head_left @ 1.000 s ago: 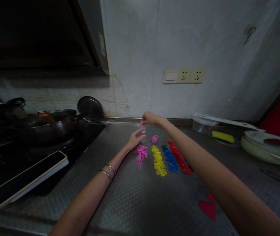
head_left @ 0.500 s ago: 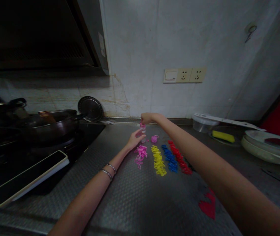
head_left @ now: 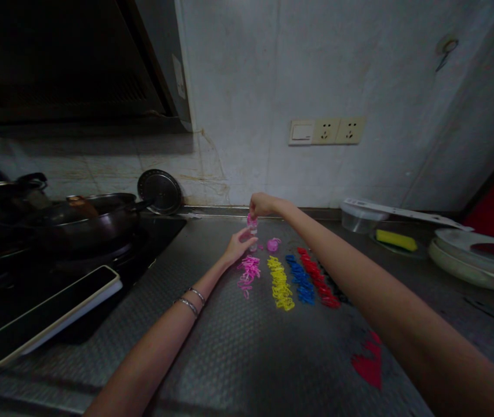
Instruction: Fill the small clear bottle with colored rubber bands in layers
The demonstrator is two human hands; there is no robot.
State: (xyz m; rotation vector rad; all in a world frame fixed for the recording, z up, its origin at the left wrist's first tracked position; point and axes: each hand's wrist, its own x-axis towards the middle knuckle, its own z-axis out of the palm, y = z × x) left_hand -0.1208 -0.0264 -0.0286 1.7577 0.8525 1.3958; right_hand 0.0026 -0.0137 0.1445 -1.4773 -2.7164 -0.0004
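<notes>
My left hand point(head_left: 238, 246) is closed around a small clear bottle point(head_left: 253, 233) that stands upright on the metal counter. Over the bottle's mouth, my right hand point(head_left: 262, 204) points down with its fingers pinched at some small pink pieces point(head_left: 252, 220). Whether those pieces are inside the neck or above it, I cannot tell. A round pink lid-like object point(head_left: 273, 245) lies just right of the bottle. Nearer me are rows of small looped pieces: pink point(head_left: 249, 272), yellow point(head_left: 280, 284), blue point(head_left: 300, 280) and red point(head_left: 318, 278). A dark row is partly hidden by my right forearm.
A phone point(head_left: 55, 313) lies at the left by the stove, where a pan point(head_left: 86, 220) sits. A round metal lid point(head_left: 160, 192) leans on the wall. At right are a yellow sponge point(head_left: 396, 240), stacked dishes point(head_left: 476, 263) and a red scrap point(head_left: 369, 365).
My right hand has risen slightly above the bottle, and more of the pink pieces shows under its fingers. My left hand keeps its place on the bottle.
</notes>
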